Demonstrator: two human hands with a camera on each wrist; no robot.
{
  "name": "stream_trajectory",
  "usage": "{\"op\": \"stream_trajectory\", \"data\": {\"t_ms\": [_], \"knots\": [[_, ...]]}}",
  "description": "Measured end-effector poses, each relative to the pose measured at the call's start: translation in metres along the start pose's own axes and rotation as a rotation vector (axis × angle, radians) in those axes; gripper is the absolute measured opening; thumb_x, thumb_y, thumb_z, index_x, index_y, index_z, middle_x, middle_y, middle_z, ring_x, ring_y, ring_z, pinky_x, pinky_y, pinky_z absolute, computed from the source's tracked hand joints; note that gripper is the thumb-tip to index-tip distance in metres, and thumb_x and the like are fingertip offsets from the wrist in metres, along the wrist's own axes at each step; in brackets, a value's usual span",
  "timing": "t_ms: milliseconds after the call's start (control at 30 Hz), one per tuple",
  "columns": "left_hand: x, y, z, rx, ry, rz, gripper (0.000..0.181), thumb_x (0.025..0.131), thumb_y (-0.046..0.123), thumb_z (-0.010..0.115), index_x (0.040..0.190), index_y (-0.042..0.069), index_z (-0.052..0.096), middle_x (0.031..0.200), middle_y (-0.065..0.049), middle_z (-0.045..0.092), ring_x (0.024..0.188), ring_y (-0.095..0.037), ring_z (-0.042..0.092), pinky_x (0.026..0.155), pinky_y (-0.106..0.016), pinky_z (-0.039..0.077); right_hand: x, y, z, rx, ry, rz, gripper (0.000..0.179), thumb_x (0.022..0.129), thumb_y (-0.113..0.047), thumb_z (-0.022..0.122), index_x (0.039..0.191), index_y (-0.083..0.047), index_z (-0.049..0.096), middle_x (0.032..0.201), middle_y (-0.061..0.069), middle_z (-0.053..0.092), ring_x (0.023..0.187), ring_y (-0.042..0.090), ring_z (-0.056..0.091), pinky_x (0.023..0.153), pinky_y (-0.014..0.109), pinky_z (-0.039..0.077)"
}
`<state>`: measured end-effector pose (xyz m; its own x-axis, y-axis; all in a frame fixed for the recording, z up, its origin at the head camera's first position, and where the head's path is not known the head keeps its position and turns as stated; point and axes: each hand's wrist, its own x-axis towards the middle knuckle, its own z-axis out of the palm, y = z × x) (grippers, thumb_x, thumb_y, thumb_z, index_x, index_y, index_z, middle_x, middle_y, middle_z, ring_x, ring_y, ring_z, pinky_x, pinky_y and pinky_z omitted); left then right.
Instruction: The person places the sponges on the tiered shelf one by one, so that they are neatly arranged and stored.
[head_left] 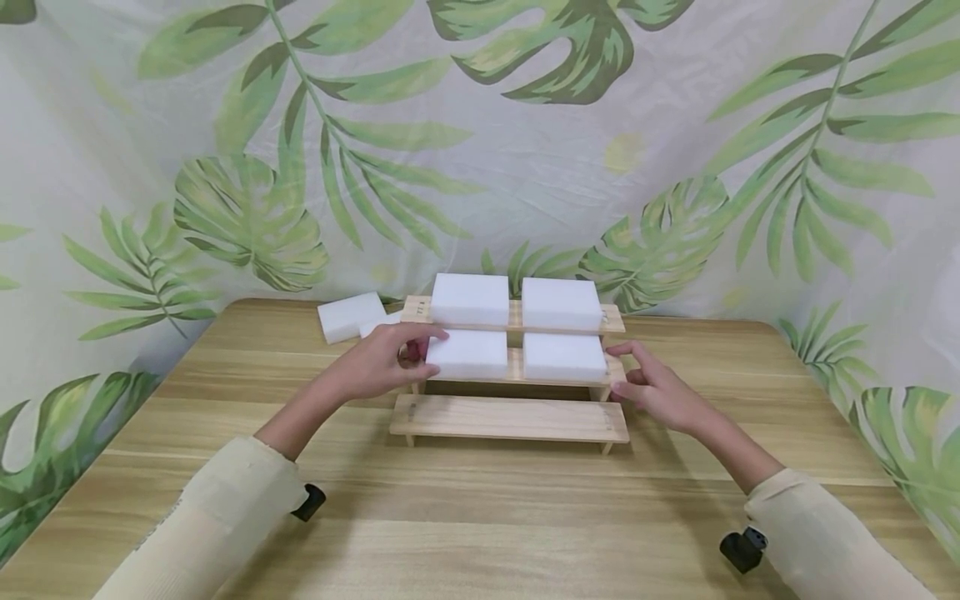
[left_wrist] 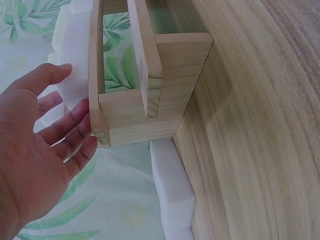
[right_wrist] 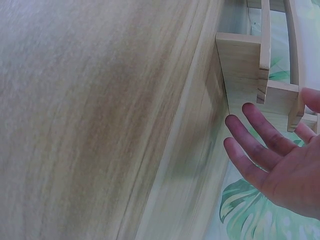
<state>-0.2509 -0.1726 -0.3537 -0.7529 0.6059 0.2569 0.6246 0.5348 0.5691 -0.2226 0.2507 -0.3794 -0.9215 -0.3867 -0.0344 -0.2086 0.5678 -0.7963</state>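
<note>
A tiered wooden stand (head_left: 510, 417) with three steps carries white foam-like blocks, two on the top step and two on the middle one. My left hand (head_left: 382, 362) pinches the left end of the middle-step left block (head_left: 468, 354), thumb at its front corner and index finger at its rear. The other left fingers touch the shelf end (left_wrist: 102, 135). At the opposite end, my right hand (head_left: 660, 392) has its thumb and index finger by the middle shelf's end; the remaining fingers (right_wrist: 255, 150) are spread and hold nothing. Beside them sits the middle-step right block (head_left: 564, 357).
Two more white blocks (head_left: 351, 317) lie on the wooden table (head_left: 480, 525) behind the stand's left end, one partly hidden. The top-step blocks (head_left: 470, 298) stand side by side with a gap. Behind the table hangs a leaf-patterned cloth (head_left: 525, 183).
</note>
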Motion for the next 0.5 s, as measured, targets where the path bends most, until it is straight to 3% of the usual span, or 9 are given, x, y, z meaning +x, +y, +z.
{"op": "stream_trajectory", "data": {"t_ms": [267,500], "knots": [[-0.007,-0.003,-0.007,-0.005,0.060,0.037,0.041,0.089,0.005,0.078,0.129,0.001,0.068,0.086,-0.001,0.065,0.082,-0.023,0.061,0.071,-0.035,0.050,-0.001,-0.001,0.000,-0.008,0.004,0.001,0.049,0.106,-0.010,0.053,0.150,-0.002,0.033,0.097,0.016,0.075,0.103,0.035,0.071,0.079,0.047,0.054],[-0.019,-0.008,-0.019,0.045,0.135,0.004,0.030,0.090,0.005,0.078,0.119,0.001,0.072,0.084,-0.002,0.065,0.079,-0.025,0.061,0.065,-0.028,0.048,-0.001,-0.002,0.000,-0.010,0.007,0.006,0.049,0.106,-0.011,0.053,0.150,-0.003,0.033,0.100,0.017,0.075,0.105,0.035,0.071,0.080,0.048,0.054]]}}
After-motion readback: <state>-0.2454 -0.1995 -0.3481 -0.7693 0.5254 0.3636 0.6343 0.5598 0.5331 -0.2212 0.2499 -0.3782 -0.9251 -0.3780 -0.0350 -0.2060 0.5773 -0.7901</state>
